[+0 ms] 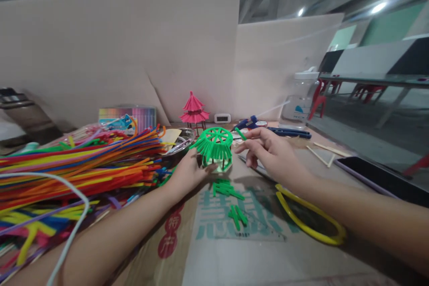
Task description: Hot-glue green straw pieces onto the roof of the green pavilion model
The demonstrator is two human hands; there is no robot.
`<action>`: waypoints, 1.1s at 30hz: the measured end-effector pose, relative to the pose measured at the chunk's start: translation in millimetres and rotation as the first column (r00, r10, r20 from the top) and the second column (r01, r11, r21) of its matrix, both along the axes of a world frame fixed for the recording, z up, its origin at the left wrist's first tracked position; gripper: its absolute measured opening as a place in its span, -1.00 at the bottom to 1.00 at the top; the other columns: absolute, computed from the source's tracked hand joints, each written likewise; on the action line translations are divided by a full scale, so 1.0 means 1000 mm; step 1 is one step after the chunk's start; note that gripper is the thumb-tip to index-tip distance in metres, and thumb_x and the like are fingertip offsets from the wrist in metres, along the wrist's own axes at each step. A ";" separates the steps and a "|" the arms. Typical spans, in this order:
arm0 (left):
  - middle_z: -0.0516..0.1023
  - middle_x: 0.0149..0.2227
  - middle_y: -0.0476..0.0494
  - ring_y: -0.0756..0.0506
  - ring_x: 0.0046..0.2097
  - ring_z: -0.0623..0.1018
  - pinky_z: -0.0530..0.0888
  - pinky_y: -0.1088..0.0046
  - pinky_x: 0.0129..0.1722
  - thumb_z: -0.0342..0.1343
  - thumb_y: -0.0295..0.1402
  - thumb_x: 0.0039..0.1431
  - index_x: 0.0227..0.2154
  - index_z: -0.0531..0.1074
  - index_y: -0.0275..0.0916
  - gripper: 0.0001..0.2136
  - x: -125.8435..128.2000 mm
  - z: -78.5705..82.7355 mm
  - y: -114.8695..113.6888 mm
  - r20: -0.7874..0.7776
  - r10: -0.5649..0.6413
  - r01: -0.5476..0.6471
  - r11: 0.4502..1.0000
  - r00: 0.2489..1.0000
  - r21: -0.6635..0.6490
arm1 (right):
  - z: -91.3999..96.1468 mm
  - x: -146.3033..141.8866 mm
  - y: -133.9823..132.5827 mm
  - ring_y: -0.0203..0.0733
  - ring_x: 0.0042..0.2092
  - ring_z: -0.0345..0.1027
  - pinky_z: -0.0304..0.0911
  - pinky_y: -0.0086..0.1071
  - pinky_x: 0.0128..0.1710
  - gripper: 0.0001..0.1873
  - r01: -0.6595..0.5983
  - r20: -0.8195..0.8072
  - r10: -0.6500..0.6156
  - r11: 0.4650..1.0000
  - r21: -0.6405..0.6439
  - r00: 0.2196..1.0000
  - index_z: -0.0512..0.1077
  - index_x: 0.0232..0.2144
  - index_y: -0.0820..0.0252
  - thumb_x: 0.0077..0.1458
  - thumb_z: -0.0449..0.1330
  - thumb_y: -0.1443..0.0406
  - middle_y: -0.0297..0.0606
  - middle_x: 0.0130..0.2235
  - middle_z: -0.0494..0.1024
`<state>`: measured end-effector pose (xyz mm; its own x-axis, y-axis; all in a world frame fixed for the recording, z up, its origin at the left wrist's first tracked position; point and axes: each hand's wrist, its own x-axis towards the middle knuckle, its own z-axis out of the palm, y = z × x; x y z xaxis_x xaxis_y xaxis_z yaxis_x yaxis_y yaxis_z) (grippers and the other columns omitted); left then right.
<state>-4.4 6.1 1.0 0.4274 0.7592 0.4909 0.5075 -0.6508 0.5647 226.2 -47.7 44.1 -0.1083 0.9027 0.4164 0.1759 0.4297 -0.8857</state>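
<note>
A small green pavilion model [216, 143], its roof ribbed with pipe-cleaner pieces, stands in the middle on thin brown posts and a pale base. My left hand [187, 172] grips its left side, thumb at the base and fingers partly hidden behind it. Just to the right, my right hand [263, 149] pinches a short green pipe-cleaner piece [240, 133] between thumb and forefinger, apart from the roof. In front of the model lie more cut green pieces [228, 189], with a smaller group [237, 216] closer to me.
Pipe cleaners [83, 161] in many colours heap up on the left, crossed by a white cable [75, 187]. Behind stand a pink pagoda model [193, 109], a blue glue gun [246, 123] and a clear bottle [297, 100]. Yellow-handled scissors [315, 233] and a phone [382, 181] lie on the right.
</note>
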 end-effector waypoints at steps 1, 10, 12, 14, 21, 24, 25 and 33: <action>0.52 0.09 -0.21 -0.24 0.15 0.48 0.36 0.14 0.23 0.21 -0.16 0.17 0.06 0.42 -0.22 -0.57 0.000 -0.001 0.000 -0.003 0.004 -0.004 1.000 1.000 0.010 | -0.002 -0.004 -0.001 -0.33 -0.53 0.38 0.28 -0.44 -0.54 -0.81 -0.007 -0.030 0.007 1.000 -0.014 1.000 0.27 -0.25 0.14 0.25 0.11 0.15 -0.25 -0.33 0.63; 0.56 0.05 -0.15 -0.20 0.08 0.53 0.40 0.20 0.19 0.21 -0.16 0.18 0.04 0.43 -0.15 -0.60 0.004 0.006 -0.006 0.050 -0.055 0.053 0.998 0.997 0.032 | -0.023 -0.004 -0.007 -0.35 -0.50 0.22 0.15 -0.46 -0.49 -0.68 0.089 0.158 -0.122 0.975 0.205 0.980 0.32 -0.51 0.15 0.28 0.04 0.20 -0.38 -0.54 0.37; 0.58 0.02 -0.16 -0.21 0.04 0.55 0.42 0.19 0.17 0.21 -0.17 0.17 0.00 0.45 -0.17 -0.63 0.005 0.006 -0.006 0.057 -0.053 0.053 0.999 0.997 0.000 | -0.022 -0.005 -0.008 -0.34 -0.51 0.20 0.12 -0.46 -0.50 -0.69 0.108 0.201 -0.157 0.967 0.232 0.967 0.31 -0.53 0.14 0.27 0.04 0.22 -0.40 -0.55 0.35; 0.59 0.02 -0.17 -0.24 0.04 0.56 0.44 0.16 0.16 0.21 -0.18 0.16 -0.01 0.46 -0.17 -0.65 0.004 0.005 -0.006 0.055 -0.039 0.041 0.998 0.998 -0.038 | -0.022 -0.007 -0.009 -0.33 -0.52 0.18 0.10 -0.45 -0.52 -0.70 0.111 0.223 -0.167 0.963 0.244 0.960 0.29 -0.53 0.13 0.25 0.04 0.22 -0.40 -0.57 0.32; 0.60 -0.01 -0.17 -0.27 0.07 0.54 0.43 0.12 0.17 0.22 -0.16 0.14 0.02 0.46 -0.16 -0.60 0.003 0.003 -0.006 0.022 0.005 -0.005 1.000 1.000 -0.007 | -0.024 -0.012 -0.006 -0.32 -0.53 0.15 0.08 -0.45 -0.55 -0.70 0.085 0.249 -0.153 0.961 0.263 0.956 0.25 -0.52 0.11 0.26 0.03 0.20 -0.42 -0.58 0.27; 0.62 -0.06 -0.16 -0.25 0.02 0.57 0.45 0.16 0.14 0.21 -0.13 0.15 -0.02 0.48 -0.17 -0.63 0.002 0.004 -0.006 0.001 0.012 -0.012 1.000 1.000 -0.003 | -0.024 -0.012 -0.006 -0.32 -0.53 0.15 0.07 -0.46 -0.55 -0.70 0.086 0.250 -0.158 0.957 0.278 0.955 0.23 -0.53 0.11 0.25 0.02 0.21 -0.42 -0.58 0.27; 0.63 -0.07 -0.15 -0.24 0.01 0.57 0.45 0.17 0.13 0.21 -0.13 0.16 -0.03 0.49 -0.16 -0.64 0.001 0.004 -0.007 -0.001 0.010 -0.010 1.000 1.000 -0.006 | -0.025 -0.012 -0.006 -0.32 -0.53 0.15 0.07 -0.46 -0.55 -0.70 0.087 0.253 -0.161 0.956 0.279 0.954 0.23 -0.53 0.11 0.25 0.02 0.21 -0.42 -0.58 0.27; 0.62 -0.03 -0.15 -0.25 0.07 0.54 0.41 0.13 0.19 0.19 -0.11 0.17 0.01 0.47 -0.13 -0.62 0.000 0.000 -0.004 -0.002 -0.002 0.002 1.000 1.000 -0.010 | -0.031 -0.012 -0.003 -0.33 -0.53 0.14 0.05 -0.46 -0.55 -0.71 0.076 0.291 -0.146 0.968 0.240 0.946 0.25 -0.52 0.13 0.25 0.03 0.21 -0.43 -0.58 0.26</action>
<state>-4.5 2.4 1.0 0.4302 0.7632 0.4822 0.5074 -0.6462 0.5701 213.8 -50.9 12.6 -0.1656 0.8042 0.5709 0.4791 0.5716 -0.6662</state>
